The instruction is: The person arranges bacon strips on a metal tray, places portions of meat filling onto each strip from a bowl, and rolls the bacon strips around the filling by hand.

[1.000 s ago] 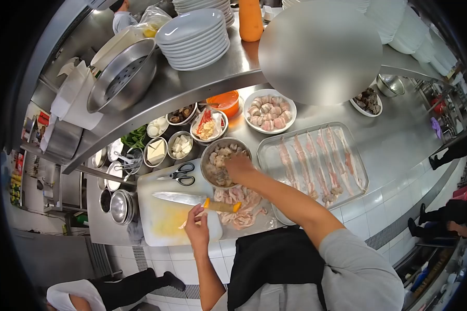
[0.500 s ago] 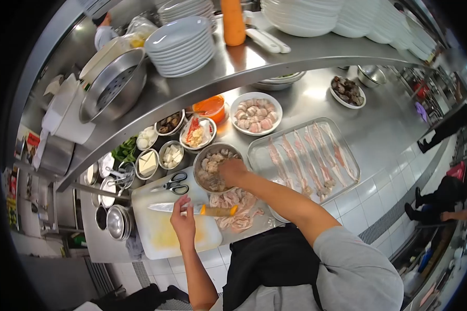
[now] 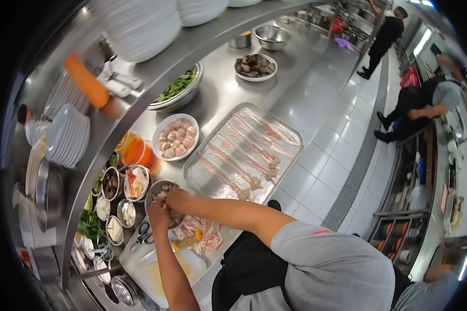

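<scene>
Both my hands meet over a metal bowl of raw, shrimp-like pieces. My right hand reaches in with fingers curled downward, their tips hidden. Beside it my left hand is bent closed at the near rim; what lies between its fingers is hidden. Close by, a pile of raw bacon lies next to a yellow-handled knife on the white cutting board. Bacon strips are laid out on a metal tray, several with a seafood lump at the near end.
Bacon-wrapped rolls fill a white bowl. Black-handled scissors lie left of my hands, near small bowls of cheese and other ingredients. A steel shelf carrying plates overhangs the counter. Dark shellfish-like pieces sit farther back. Other people stand at right.
My left hand has moved from above the knife to the bowl, beside my right hand. My right hand stays at the bowl. The view has swung to the right.
</scene>
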Available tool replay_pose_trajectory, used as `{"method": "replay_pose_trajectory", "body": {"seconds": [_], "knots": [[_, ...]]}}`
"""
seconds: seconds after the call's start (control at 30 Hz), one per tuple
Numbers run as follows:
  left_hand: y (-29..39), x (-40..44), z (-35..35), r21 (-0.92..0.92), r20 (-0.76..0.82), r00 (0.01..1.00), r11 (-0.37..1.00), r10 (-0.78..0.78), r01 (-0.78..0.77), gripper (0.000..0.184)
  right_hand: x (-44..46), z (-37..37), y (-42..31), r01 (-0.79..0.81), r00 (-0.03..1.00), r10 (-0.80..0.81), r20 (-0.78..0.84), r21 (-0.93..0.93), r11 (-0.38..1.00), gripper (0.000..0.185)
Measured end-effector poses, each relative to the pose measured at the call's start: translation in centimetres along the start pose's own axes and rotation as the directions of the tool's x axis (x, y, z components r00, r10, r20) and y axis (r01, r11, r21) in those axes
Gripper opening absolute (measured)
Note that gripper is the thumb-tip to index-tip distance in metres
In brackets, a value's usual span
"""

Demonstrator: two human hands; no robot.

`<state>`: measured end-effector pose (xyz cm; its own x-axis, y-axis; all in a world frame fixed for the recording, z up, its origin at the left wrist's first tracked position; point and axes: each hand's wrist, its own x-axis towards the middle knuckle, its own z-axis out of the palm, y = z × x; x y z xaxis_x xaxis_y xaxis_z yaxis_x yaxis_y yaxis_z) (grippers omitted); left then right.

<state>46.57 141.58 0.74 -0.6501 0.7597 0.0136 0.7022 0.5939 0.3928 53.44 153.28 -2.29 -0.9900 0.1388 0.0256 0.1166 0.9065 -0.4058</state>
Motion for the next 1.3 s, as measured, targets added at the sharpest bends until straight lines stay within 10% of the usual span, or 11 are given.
{"method": "replay_pose_trajectory", "body": {"seconds": [0.23,0.3,0.47,0.63,0.73,0.83,0.97,1.1,1.3], "knots": [[-1.7,-1.9,2.4,-0.059,-0.005,0.999,0.997,-0.041,0.04,0.026,-1.1,-2.2,0.6,0.013,0.995,0.024,-0.093,0.378,0.926,0.035],[-1.4,-1.8,2.2,-0.043,-0.021,0.999,0.999,-0.032,0.031,0.025,-1.7,-3.1,1.1,-0.071,0.971,0.224,-0.081,0.8,0.596,0.034],[1.8,-2.6,0.9,0.059,0.035,0.999,0.998,-0.011,0.009,0.031,-8.2,-7.8,7.6,-0.029,0.908,0.401,-0.117,0.94,0.34,0.037],[2.0,-2.4,1.9,0.2,0.002,1.0,0.98,0.004,-0.004,0.031,-20.2,-10.6,21.3,-0.067,0.766,0.606,-0.214,0.911,0.407,0.023],[1.0,-1.6,2.6,0.267,0.019,1.0,0.964,-0.019,0.014,0.032,-26.7,-11.4,28.3,-0.535,0.618,0.769,-0.163,0.629,0.563,0.023],[2.0,-1.4,2.3,0.33,0.053,0.995,0.942,-0.085,0.063,0.033,-29.2,-12.5,29.9,-0.665,0.542,0.835,-0.096,0.559,0.496,0.022],[3.8,-1.0,1.8,0.365,0.082,0.976,0.917,-0.203,0.16,0.033,-28.9,-7.7,32.3,-0.526,0.659,0.742,-0.121,0.631,0.57,0.023],[4.0,-0.9,1.9,0.37,0.032,0.962,0.897,-0.272,0.242,0.031,-28.8,-9.6,30.1,-0.569,0.677,0.62,-0.396,0.251,0.783,0.013],[5.0,-1.6,0.4,0.263,-0.236,0.904,0.872,-0.357,0.413,0.026,-29.6,-10.9,29.2,-0.428,0.709,0.594,-0.379,0.438,0.79,0.016]]}}
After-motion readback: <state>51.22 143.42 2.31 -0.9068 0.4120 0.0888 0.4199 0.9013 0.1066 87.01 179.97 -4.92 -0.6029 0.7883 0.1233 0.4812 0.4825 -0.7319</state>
